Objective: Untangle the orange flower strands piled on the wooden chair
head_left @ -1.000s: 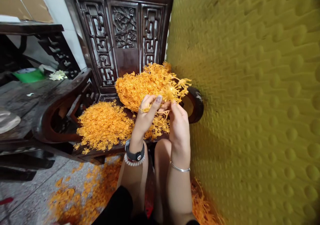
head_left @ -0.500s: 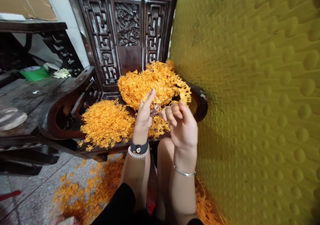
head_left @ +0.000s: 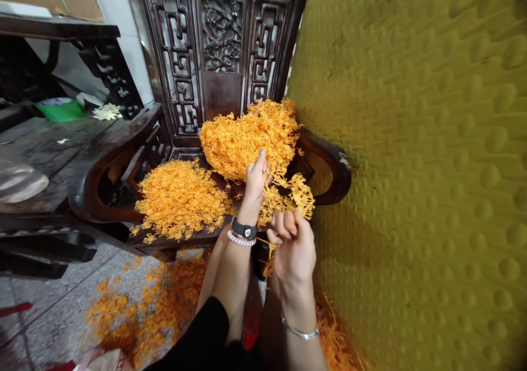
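My right hand is closed, its curled fingers pinching a strip of small, branching orange plastic pieces. Part of that strip fans out above the knuckles, and a thin tail dangles below the fingers. Farther forward and to the left, my left hand has its thumb up and its other fingers curled on the strip's other end, mostly hidden. Behind the hands lies a large heap of joined orange pieces. A lower pile of loose orange pieces spreads on the chair seat, left of my left wrist.
The dark carved wooden chair has curved arms on both sides. A yellow textured padded panel stands close on the right. Orange scraps cover the floor. On the left, a wooden table bears a green container and white flowers.
My right hand has drawn down towards me, apart from my left hand, and the strip has come lower with it. An orange tail now shows beneath the right fingers. The view has shifted slightly.
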The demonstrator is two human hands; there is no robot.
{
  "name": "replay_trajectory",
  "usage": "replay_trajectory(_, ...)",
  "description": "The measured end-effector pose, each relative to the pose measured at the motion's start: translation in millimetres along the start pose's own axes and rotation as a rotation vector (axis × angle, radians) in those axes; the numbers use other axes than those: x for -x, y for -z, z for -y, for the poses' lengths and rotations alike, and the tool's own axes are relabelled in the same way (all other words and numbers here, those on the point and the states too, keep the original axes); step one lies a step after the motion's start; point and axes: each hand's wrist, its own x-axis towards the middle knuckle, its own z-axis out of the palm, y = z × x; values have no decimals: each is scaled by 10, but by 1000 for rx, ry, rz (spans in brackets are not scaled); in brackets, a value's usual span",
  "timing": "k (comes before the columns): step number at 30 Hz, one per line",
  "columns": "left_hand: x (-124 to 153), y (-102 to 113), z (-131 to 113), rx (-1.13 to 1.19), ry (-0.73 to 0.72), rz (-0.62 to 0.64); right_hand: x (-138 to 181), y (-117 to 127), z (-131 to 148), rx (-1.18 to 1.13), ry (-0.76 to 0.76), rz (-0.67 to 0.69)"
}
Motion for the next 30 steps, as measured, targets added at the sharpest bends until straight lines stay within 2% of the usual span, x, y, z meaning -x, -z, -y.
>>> replay_trajectory(2, -33, 47, -19, 35, 8, -31, 217, -6, 123, -10, 13, -27)
replay_trajectory(5, -221, 351, -191, -15, -38, -276, 607, 59, 359, -36, 52, -102)
replay_trajectory(7, -380, 633, -396, -206, -200, -402, 755, 151, 495, -57, 108, -86)
replay_trajectory(9, -509, 900, -615, -271, -271, -396, 737, 245, 585, -50, 161, -77)
replay_trajectory(12, -605, 1271, -805, -599, -375, -456, 527, 328, 628, -23, 141, 37)
replay_trajectory(14, -612, 1550, -774, -822, -452, -580, 409, 342, 604, -30, 131, 79)
replay_trajectory(16, -590, 1863, -630, -867, -469, -623, 361, 338, 563, -39, 102, 107)
replay_trajectory(19, -533, 2275, -360, -811, -428, -511, 369, 329, 513, -53, 41, 149)
replay_trajectory(21, -474, 2398, -265, -800, -465, -461, 373, 331, 500, -66, 14, 136)
replay_trajectory(23, -360, 2333, -284, -845, -547, -491, 354, 337, 497, -64, 7, 100)
replay_trajectory(25, -149, 2091, -393, -876, -562, -477, 317, 341, 487, -63, 34, 59)
replay_trajectory(26, -4, 1921, -462, -862, -531, -415, 296, 340, 476, -65, 53, 42)
replay_trajectory(27, 163, 1735, -527, -814, -472, -274, 277, 335, 461, -68, 69, 29)
replay_trajectory(29, 528, 1356, -615, -616, -334, 108, 250, 313, 416, -71, 78, 18)
replay_trajectory(30, 702, 1182, -625, -522, -314, 255, 244, 295, 387, -73, 76, 19)
